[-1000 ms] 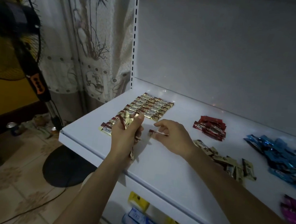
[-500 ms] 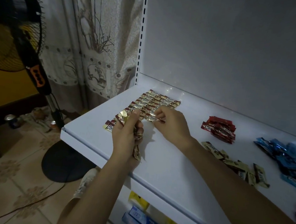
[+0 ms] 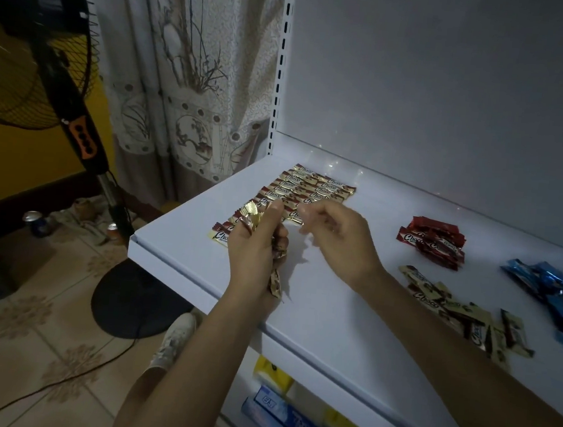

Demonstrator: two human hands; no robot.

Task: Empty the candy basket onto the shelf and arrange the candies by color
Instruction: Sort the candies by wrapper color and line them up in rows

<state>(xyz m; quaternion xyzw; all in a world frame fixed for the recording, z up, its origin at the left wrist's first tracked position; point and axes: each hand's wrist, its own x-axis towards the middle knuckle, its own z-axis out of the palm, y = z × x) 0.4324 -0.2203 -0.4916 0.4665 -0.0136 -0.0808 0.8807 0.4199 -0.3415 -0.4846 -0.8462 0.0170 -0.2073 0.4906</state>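
Gold-and-brown candies (image 3: 310,188) lie in neat rows at the back left of the white shelf (image 3: 333,304). My left hand (image 3: 256,248) grips a bunch of the same gold candies (image 3: 250,214) just in front of those rows. My right hand (image 3: 336,239) hovers beside it, its curled fingertips blurred over the near end of the rows. I cannot make out a candy between them. Further right lie a red pile (image 3: 432,241), a loose gold pile (image 3: 453,305) and a blue pile (image 3: 558,288). No basket is in view.
A standing fan (image 3: 84,139) with a round black base (image 3: 134,302) stands left of the shelf, its cable across the tiled floor. Cans (image 3: 33,220) lie on the floor behind it. Boxed goods (image 3: 288,417) fill the lower shelf. My shoe (image 3: 175,340) is by the shelf's corner.
My right hand carried a single candy from the shelf front up to the near end of the gold rows. My left hand stayed put with its bunch.
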